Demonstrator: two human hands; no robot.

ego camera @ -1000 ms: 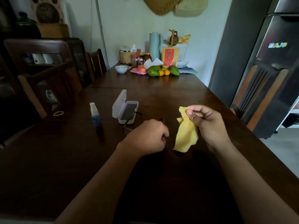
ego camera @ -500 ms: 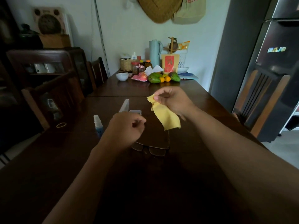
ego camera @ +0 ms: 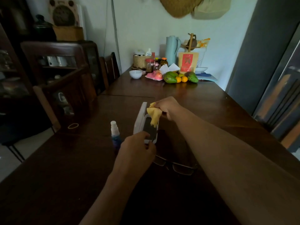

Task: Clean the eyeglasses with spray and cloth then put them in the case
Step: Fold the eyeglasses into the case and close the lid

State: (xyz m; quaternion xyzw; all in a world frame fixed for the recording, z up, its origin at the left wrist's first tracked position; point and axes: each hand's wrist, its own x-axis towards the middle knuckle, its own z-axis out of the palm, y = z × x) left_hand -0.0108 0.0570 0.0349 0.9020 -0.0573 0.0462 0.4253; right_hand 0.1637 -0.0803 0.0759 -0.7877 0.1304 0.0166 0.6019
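Observation:
The white glasses case (ego camera: 139, 118) stands open on the dark wooden table (ego camera: 206, 109), its lid upright on the left. My right hand (ego camera: 168, 108) pinches a yellow cloth (ego camera: 154, 114) that hangs into the far end of the case. My left hand (ego camera: 138, 149) grips the near end of the case between thumb and fingers. The dark-framed eyeglasses (ego camera: 183, 168) lie on the table just behind my left hand, partly under my right forearm, touched by neither hand. A small spray bottle (ego camera: 114, 132) with a white cap stands left of the case.
A rubber band (ego camera: 73, 126) lies near the table's left edge. At the far end sit a white bowl (ego camera: 135, 73), fruit (ego camera: 170, 78), jars and a jug. Wooden chairs stand at the left (ego camera: 65, 95) and right (ego camera: 282, 101) sides.
My right hand carried the yellow cloth forward and lowered it into the open case. My left hand let go of the eyeglasses, which now lie on the table, and moved to the case.

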